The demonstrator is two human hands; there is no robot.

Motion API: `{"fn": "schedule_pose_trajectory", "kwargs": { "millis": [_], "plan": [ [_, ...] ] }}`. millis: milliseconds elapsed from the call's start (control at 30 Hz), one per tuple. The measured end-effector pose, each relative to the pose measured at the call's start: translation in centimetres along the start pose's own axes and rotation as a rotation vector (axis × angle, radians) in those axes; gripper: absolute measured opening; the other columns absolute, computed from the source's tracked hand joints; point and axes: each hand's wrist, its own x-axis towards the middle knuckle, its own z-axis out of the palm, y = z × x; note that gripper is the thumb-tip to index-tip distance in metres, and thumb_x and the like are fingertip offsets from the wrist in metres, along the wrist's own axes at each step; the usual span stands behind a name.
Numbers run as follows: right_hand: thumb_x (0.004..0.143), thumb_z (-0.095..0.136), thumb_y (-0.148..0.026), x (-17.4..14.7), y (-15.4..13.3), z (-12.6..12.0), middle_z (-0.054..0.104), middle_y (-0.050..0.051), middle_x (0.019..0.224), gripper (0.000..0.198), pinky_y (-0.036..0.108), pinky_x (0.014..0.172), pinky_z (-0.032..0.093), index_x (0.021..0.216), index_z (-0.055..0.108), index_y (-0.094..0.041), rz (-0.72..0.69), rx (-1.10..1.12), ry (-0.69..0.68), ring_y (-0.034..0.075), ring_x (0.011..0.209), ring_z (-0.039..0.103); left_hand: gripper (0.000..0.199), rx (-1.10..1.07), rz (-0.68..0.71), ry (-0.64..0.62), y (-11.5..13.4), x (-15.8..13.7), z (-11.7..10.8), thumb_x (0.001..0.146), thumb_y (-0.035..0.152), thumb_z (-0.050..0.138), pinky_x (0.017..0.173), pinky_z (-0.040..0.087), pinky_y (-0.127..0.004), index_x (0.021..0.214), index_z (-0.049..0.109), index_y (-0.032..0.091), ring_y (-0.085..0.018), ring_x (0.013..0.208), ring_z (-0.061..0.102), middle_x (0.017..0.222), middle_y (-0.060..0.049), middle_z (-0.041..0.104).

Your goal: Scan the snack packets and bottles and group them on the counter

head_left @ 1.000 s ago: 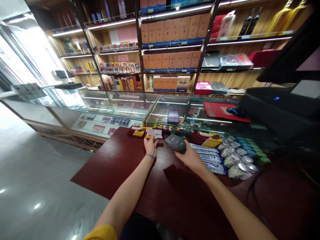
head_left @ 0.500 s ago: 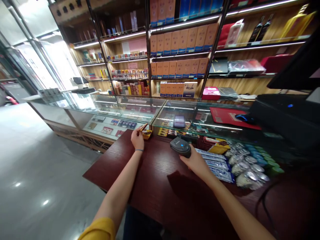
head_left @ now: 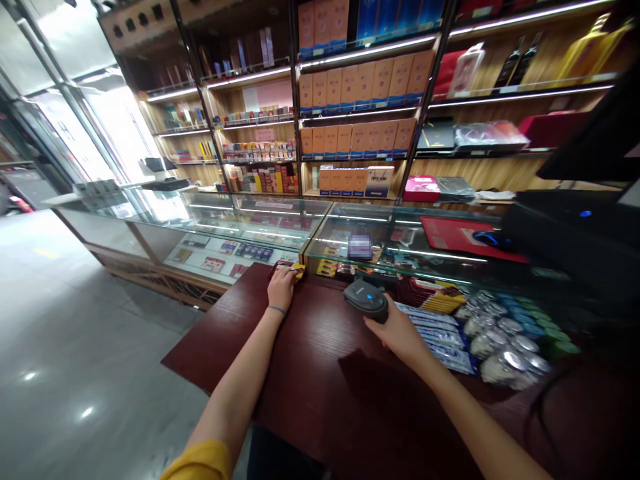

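Observation:
My right hand (head_left: 397,327) is closed round the handle of a black barcode scanner (head_left: 366,298), which has a blue light on top and is held above the dark red-brown counter (head_left: 310,340). Near the counter's far edge, my left hand (head_left: 281,288) is closed on a flat yellow and dark red packet (head_left: 300,271). Part of that packet is hidden by the fingers, and its kind is not readable. Just right of the scanner stand similar yellow and dark red packets (head_left: 435,293) in a row, beside blue and white sachets (head_left: 443,340).
Glass display cases (head_left: 250,223) run behind the counter. Several lidded jars (head_left: 500,340) crowd the right side, near a red mat (head_left: 455,233) with a mouse (head_left: 487,238) and a dark monitor (head_left: 585,140). Shelves of boxes (head_left: 367,83) line the wall.
The packet in my left hand has gone from tilted up to lying flatter at the counter's far edge. My right hand and the scanner have hardly moved.

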Motion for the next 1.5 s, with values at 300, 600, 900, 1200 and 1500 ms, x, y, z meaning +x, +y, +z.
{"fn": "schedule_pose_trajectory", "kwargs": {
  "millis": [300,600,900,1200,1500],
  "plan": [
    [0.079,0.061,-0.032,0.4,1.0,0.2,0.065,-0.003,0.066,0.041,0.025,0.049,0.039,0.118,0.051,-0.023,-0.028,0.016,0.004,0.015,0.044,0.055,0.032,-0.118,-0.053,0.012,0.0,0.1,0.2,0.067,0.005,0.073,0.120,0.026,-0.050,0.091,0.070,0.027,-0.030,0.126,0.054,0.113,-0.009,0.068],
    [0.077,0.062,-0.034,0.5,0.5,-0.9,0.070,0.002,0.075,0.040,0.029,0.057,0.046,0.114,0.055,-0.022,-0.055,0.038,0.053,0.022,0.065,0.067,0.042,-0.198,-0.074,-0.003,1.5,0.0,0.0,0.063,0.011,0.078,0.123,0.017,-0.051,0.101,0.071,0.027,-0.034,0.140,0.040,0.130,-0.012,0.061],
    [0.079,0.061,-0.036,-0.2,-0.5,-8.2,0.051,-0.008,0.048,0.039,0.027,0.041,0.038,0.115,0.056,-0.022,0.011,0.147,0.148,0.016,0.036,0.047,0.023,-0.159,0.131,-0.129,6.2,0.3,3.3,0.084,0.027,0.065,0.114,0.036,-0.047,0.106,0.072,0.028,-0.030,0.120,0.057,0.117,-0.011,0.066],
    [0.077,0.065,-0.038,-2.7,1.5,-16.4,0.047,-0.009,0.045,0.024,0.024,0.035,0.032,0.082,0.046,-0.026,0.064,0.352,0.330,0.012,0.034,0.041,0.023,-0.424,0.182,-0.245,17.2,-1.2,11.3,0.085,0.029,0.069,0.116,0.036,-0.046,0.108,0.072,0.029,-0.029,0.120,0.057,0.118,-0.009,0.067],
    [0.075,0.064,-0.031,-5.2,3.7,-21.1,0.049,-0.008,0.047,0.020,0.023,0.034,0.032,0.080,0.046,-0.025,0.102,0.434,0.504,0.010,0.034,0.039,0.026,-0.820,0.077,-0.358,25.7,-3.1,19.3,0.071,0.014,0.080,0.118,0.034,-0.048,0.091,0.073,0.028,-0.030,0.119,0.060,0.110,-0.011,0.069]
  ]
}}
